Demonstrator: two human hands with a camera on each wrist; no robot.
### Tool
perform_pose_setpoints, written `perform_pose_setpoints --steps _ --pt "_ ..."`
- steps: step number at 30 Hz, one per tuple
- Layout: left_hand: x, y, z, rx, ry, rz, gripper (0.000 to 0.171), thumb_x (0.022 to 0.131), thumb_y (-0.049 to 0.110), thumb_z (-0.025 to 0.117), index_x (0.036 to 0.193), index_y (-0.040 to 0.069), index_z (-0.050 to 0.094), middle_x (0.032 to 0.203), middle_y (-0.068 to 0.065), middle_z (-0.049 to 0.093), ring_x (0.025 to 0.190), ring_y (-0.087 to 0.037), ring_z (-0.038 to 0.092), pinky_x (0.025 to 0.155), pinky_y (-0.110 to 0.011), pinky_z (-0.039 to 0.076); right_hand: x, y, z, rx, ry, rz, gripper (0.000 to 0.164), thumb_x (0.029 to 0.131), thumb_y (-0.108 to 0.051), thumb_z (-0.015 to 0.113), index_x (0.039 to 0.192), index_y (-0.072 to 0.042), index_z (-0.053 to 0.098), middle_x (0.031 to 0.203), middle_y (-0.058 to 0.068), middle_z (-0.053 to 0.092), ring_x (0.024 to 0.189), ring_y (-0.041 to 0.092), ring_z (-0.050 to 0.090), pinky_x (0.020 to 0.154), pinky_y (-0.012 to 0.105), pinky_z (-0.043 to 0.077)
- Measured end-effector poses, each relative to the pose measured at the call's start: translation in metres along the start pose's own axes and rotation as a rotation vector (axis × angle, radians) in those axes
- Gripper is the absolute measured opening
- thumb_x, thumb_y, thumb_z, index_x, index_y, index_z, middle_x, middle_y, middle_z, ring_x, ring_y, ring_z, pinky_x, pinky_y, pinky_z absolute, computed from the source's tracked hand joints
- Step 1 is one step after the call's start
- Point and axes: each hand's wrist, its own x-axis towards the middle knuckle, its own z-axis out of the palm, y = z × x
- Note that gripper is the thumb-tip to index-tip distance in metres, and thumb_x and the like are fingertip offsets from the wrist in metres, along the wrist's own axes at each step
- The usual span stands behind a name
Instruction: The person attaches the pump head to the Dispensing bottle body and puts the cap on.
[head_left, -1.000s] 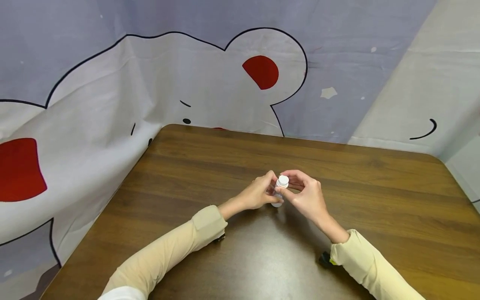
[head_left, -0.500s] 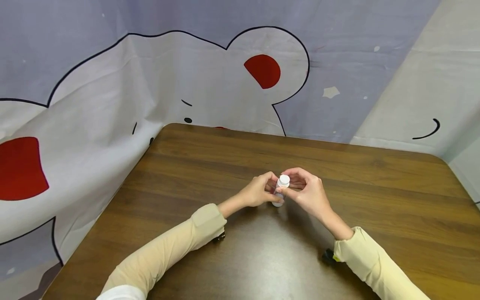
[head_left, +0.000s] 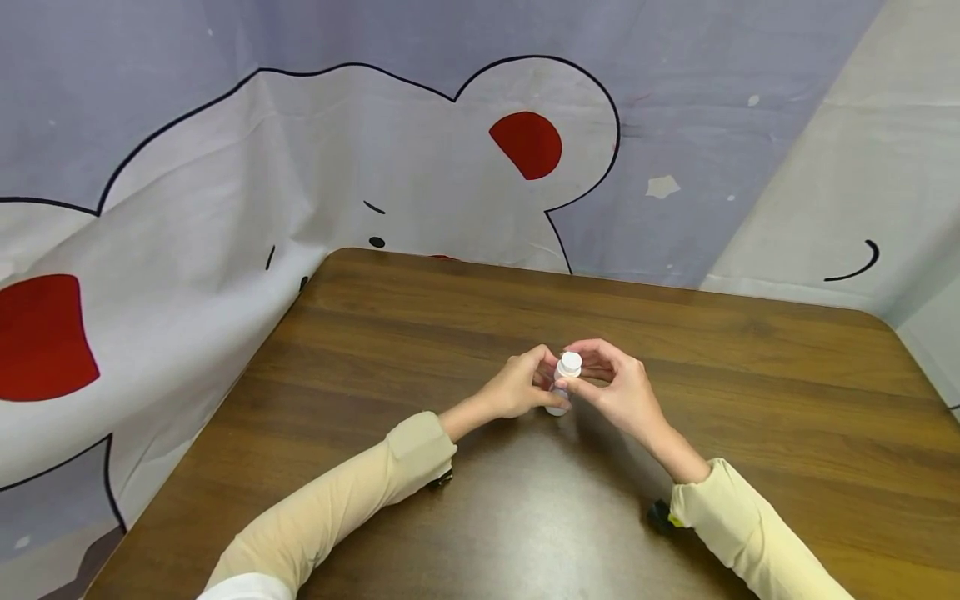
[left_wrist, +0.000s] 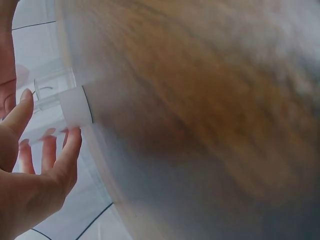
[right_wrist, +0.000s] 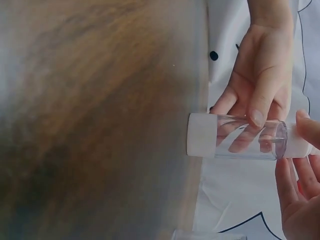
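A small clear cylindrical bottle (right_wrist: 240, 150) with a white base (right_wrist: 201, 135) and a white cap (head_left: 571, 362) stands upright between the two hands, over the middle of the table. Around its clear body curl the thumb and fingers of my left hand (head_left: 517, 385); the right wrist view shows that thumb lying across the clear wall. My right hand (head_left: 622, 390) pinches the white top part with thumb and fingertips. In the left wrist view the white base is seen close above my left fingertips (left_wrist: 74, 137), and the top end is hidden past the frame edge.
The brown wood-grain table (head_left: 420, 333) reaches back to a hanging cloth (head_left: 420, 150) printed with white cartoon figures. Small dark devices sit under both cuffs, such as the right one (head_left: 660, 515). A clear edge (right_wrist: 210, 235) shows at the bottom of the right wrist view.
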Motion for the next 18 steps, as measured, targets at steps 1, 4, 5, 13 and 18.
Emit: perform_pose_setpoints --steps 1,4,5,13,18 --pt "0.0 0.0 0.0 -0.001 0.001 0.002 0.042 0.077 0.005 0.079 0.106 -0.003 0.049 0.109 -0.02 0.067 0.09 -0.025 0.069 0.078 -0.019 0.056 -0.001 0.0 0.001 0.001 0.005 0.001 0.037 0.074 -0.001 0.08 0.107 -0.001 0.064 0.095 0.015 0.07 0.087 -0.001 0.064 0.08 0.018 0.056" --pt "-0.002 0.001 0.0 -0.002 0.001 0.002 0.043 0.077 0.004 0.08 0.106 -0.003 0.049 0.109 -0.021 0.067 0.09 -0.026 0.069 0.078 -0.02 0.057 -0.003 0.002 0.003 0.006 0.016 0.008 0.037 0.076 -0.002 0.08 0.11 -0.001 0.064 0.098 0.016 0.07 0.089 -0.002 0.064 0.082 0.015 0.055" --pt "-0.002 0.001 0.0 -0.001 -0.001 0.0 0.043 0.077 0.005 0.08 0.106 -0.003 0.049 0.109 -0.021 0.067 0.09 -0.027 0.069 0.078 -0.021 0.057 -0.003 0.002 0.003 0.01 0.018 0.013 0.037 0.076 -0.002 0.079 0.11 -0.001 0.064 0.099 0.017 0.07 0.09 -0.002 0.064 0.083 0.015 0.055" --pt "-0.002 0.0 0.0 0.013 0.007 0.006 0.042 0.075 0.006 0.081 0.103 -0.001 0.05 0.11 -0.019 0.067 0.09 -0.027 0.07 0.076 -0.02 0.057 -0.003 0.0 -0.004 -0.038 -0.04 0.048 0.038 0.078 -0.007 0.079 0.113 -0.006 0.065 0.104 0.009 0.07 0.093 0.002 0.065 0.086 0.025 0.056" --pt "-0.002 0.001 0.0 0.015 0.021 0.03 0.042 0.074 0.006 0.082 0.1 0.0 0.05 0.11 -0.018 0.067 0.087 -0.025 0.07 0.075 -0.018 0.056 -0.001 -0.003 -0.013 -0.135 -0.065 0.044 0.036 0.078 -0.014 0.08 0.111 -0.012 0.066 0.105 0.002 0.071 0.098 -0.002 0.061 0.089 0.019 0.052"
